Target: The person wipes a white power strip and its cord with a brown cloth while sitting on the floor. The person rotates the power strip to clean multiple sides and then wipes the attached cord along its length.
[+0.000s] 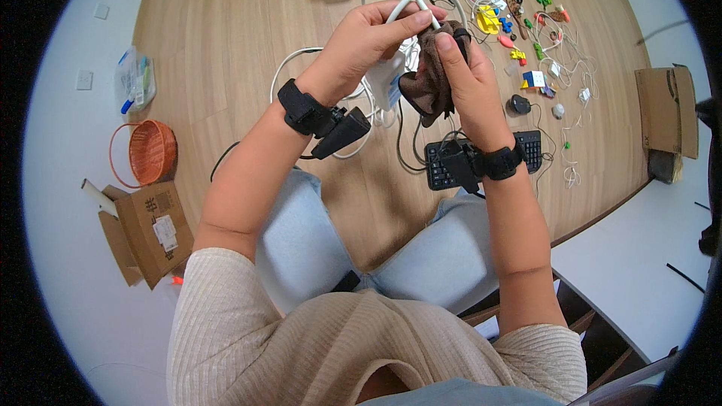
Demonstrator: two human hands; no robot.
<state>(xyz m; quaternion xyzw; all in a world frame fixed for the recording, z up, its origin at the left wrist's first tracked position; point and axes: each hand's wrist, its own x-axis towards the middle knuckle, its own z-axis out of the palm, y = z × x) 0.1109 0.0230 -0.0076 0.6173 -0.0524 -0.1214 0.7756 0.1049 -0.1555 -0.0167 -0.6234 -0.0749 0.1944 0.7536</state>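
Note:
My left hand point(361, 39) pinches a thick white cable point(397, 7) between thumb and fingers, and the cable loops up and over beyond it. A brown cloth point(431, 76) with a dark edge is gripped in my right hand point(476, 90), thumb pressed on it near the cable. The cloth lies around or against part of the cable; its folds hide which. Below my left hand is a flat white object point(388, 80), partly covered by the fingers, that may be a power strip. More white cable point(282, 67) curves down behind my left wrist.
A black keyboard point(440, 172) and a mouse point(519, 104) lie on the wooden floor. Toy parts, a puzzle cube point(532, 79) and tangled white cables point(584, 67) spread to the right. An orange basket point(152, 152) and a cardboard box point(155, 231) stand left; another cardboard box point(660, 110) stands right.

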